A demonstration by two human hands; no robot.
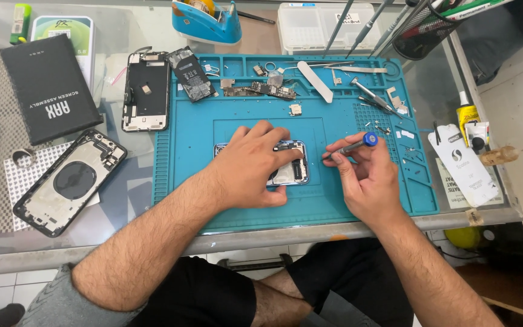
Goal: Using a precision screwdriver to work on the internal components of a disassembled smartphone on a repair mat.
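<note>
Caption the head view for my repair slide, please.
Left hand steadies an opened phone on a blue mat; right hand holds a small screwdriver.

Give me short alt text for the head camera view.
A left hand presses an opened phone housing onto a blue repair mat while the right hand holds a small screwdriver beside it. Phone parts lie around.
</note>
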